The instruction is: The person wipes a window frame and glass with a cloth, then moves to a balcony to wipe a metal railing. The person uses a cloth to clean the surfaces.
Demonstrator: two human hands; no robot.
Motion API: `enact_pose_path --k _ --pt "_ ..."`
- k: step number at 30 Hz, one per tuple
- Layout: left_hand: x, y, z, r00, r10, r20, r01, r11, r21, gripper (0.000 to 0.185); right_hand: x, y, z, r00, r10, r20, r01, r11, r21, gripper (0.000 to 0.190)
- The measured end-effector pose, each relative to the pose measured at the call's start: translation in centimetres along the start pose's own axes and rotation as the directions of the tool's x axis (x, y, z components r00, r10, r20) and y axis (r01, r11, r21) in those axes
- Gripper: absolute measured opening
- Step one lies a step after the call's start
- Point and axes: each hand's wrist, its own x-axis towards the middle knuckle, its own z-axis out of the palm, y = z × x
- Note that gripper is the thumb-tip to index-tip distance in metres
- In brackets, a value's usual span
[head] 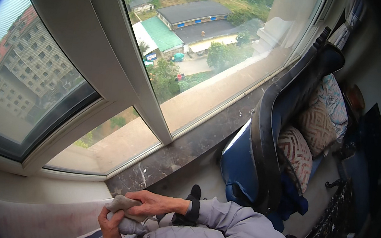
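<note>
Both my hands grip a bunched grey cloth [127, 224] low in the picture, close in front of my body. From the right, my right hand [146, 203] pinches its upper folds. My left hand [112, 227] is wrapped around the other side, thumb pressed over the fabric. A dark band circles my right wrist at the end of a grey uniform sleeve [225, 215]. Just beyond the cloth lies the corner of a dark marble windowsill [172, 159]. Above it rise a window frame [125, 77] and a large glass pane [196, 60].
Right of the sill stands a dark blue sofa [245, 163] with a high curved back and several patterned cushions [317, 123]. A tied curtain [348, 22] hangs at the upper right. At lower left is a pale surface [51, 217] with reddish marks. Buildings and trees appear outside.
</note>
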Motion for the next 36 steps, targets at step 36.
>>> enact_pose_path --k 36 --pt "-0.9 -0.1 -8.9 0.953 0.065 -0.296 -0.108 0.986 -0.128 0.015 8.5 -17.9 -5.9 0.472 -0.877 0.092 -0.363 -0.289 -0.886 0.047"
